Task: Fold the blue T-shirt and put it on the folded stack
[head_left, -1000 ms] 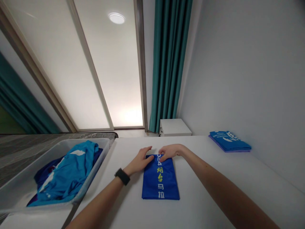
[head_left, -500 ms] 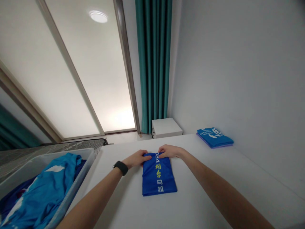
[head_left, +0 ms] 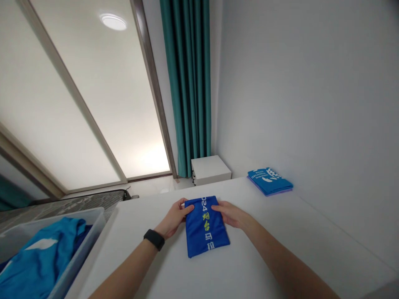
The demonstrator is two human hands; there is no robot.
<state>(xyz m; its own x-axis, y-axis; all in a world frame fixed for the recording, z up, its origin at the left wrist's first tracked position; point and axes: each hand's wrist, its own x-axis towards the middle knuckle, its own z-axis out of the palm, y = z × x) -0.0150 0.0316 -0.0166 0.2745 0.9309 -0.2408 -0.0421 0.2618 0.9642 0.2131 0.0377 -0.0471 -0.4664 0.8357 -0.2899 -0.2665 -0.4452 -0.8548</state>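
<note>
A dark blue folded garment [head_left: 199,230] with white and yellow printed characters is in front of me over the white table [head_left: 168,265]. My left hand [head_left: 176,216], with a black watch on its wrist, grips its left edge near the far corner, thumb on top. On the opposite edge my right hand [head_left: 229,212] pinches it the same way, thumb on top and fingers beneath. Whether the near edge of the garment rests on the table or is slightly raised, I cannot tell.
Folded blue and purple cloths [head_left: 270,181] lie stacked by the wall at the right. A clear plastic bin [head_left: 98,220] holding crumpled blue clothes [head_left: 46,253] stands at the left. Beyond the table are a white cabinet [head_left: 212,168] and a green curtain [head_left: 190,91].
Both hands have shifted from the garment's far edge to its two sides, thumbs now on top. The garment has turned slightly, and the camera view has swung a little to the right.
</note>
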